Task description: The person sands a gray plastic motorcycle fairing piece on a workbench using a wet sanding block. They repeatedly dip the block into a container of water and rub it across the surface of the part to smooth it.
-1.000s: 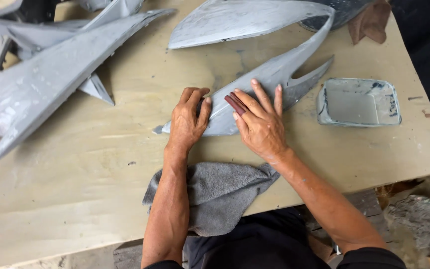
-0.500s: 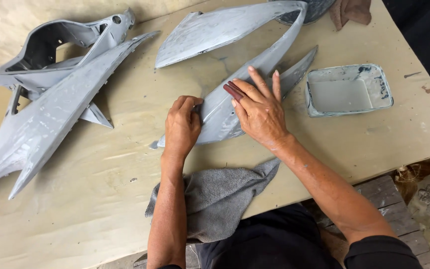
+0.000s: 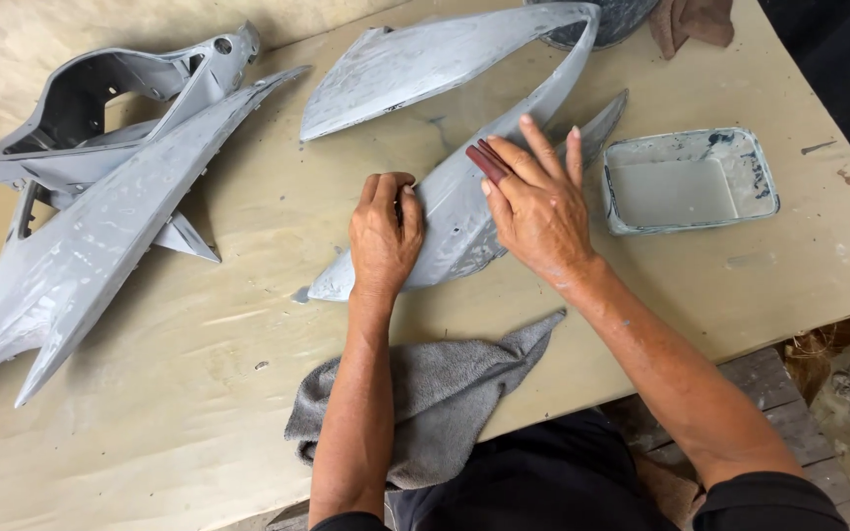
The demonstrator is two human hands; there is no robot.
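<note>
A grey primed curved body panel [image 3: 464, 211] lies on the plywood table [image 3: 179, 433]. My left hand [image 3: 384, 236] rests on its lower left part, fingers curled, holding it down. My right hand [image 3: 535, 202] lies flat on the panel with fingers spread. A folded piece of dark red sandpaper [image 3: 487, 160] is pinched under its index finger and thumb, pressed against the panel's surface.
A grey towel [image 3: 435, 393] hangs over the near table edge. A shallow rectangular tray of cloudy water [image 3: 689, 182] sits to the right. More grey panels [image 3: 100, 246] lie at left, another panel [image 3: 425, 64] at the back. A brown rag [image 3: 691, 20] is at the top.
My right hand has slid with the sandpaper a little along the panel. My left hand keeps its hold. The view has shifted slightly.
</note>
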